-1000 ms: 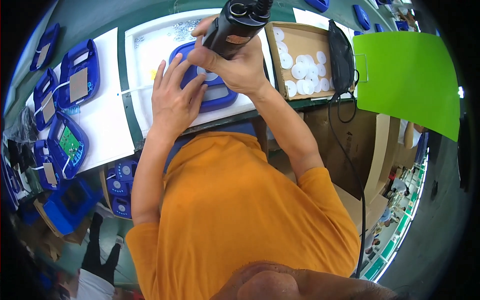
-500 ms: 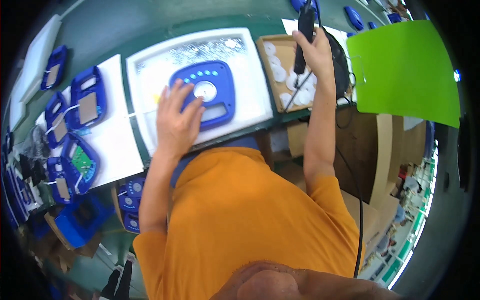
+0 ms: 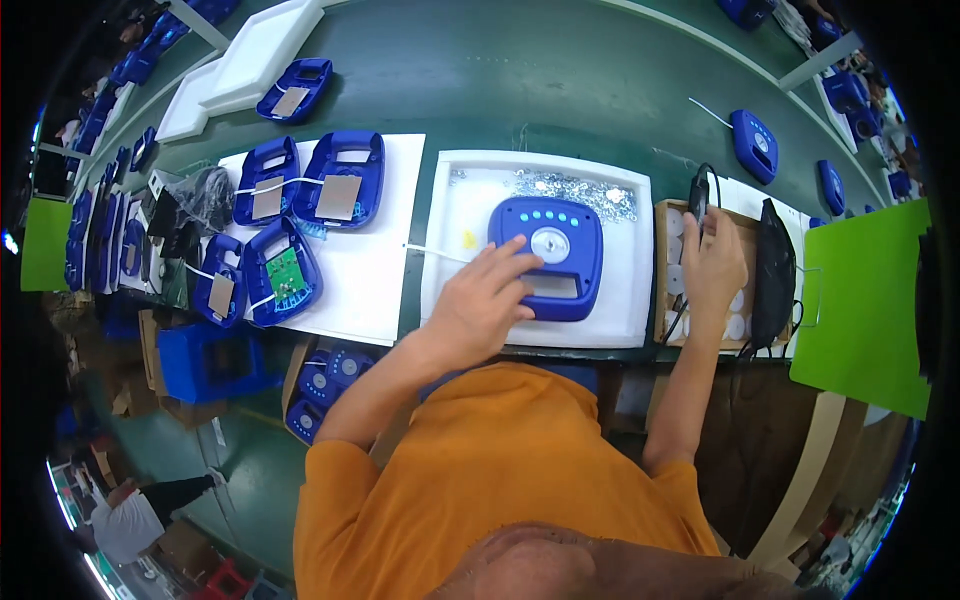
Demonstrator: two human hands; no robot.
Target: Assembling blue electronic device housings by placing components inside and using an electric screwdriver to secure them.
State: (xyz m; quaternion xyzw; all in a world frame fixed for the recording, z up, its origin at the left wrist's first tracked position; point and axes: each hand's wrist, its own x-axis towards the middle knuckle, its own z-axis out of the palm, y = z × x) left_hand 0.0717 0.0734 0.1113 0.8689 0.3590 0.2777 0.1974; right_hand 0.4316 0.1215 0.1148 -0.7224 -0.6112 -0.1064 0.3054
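A blue plastic device casing (image 3: 588, 242) lies face up in a white foam tray (image 3: 432, 290), with a row of light buttons and a round silver dial. My left hand (image 3: 482, 305) rests on its left side, fingers spread, fingertips near the dial and the handle slot. Loose small screws (image 3: 600, 196) are scattered along the tray's far side. My right hand (image 3: 718, 262) grips a slim black electric screwdriver (image 3: 698, 197) with a cord, over a cardboard box (image 3: 661, 285) of white discs. The fingers partly hide the tool, and its tip cannot be made out.
Open blue casing halves (image 3: 345, 205) with cables lie on white sheets to the left, one showing a green circuit board (image 3: 287, 277). A black pouch (image 3: 772, 280) and a bright green panel (image 3: 868, 300) stand at the right. Finished-looking blue devices (image 3: 755, 146) sit farther back.
The view has swung, so the bench appears farther right. My right hand still grips the screwdriver, now held lower over the disc box. My left hand stays on the casing.
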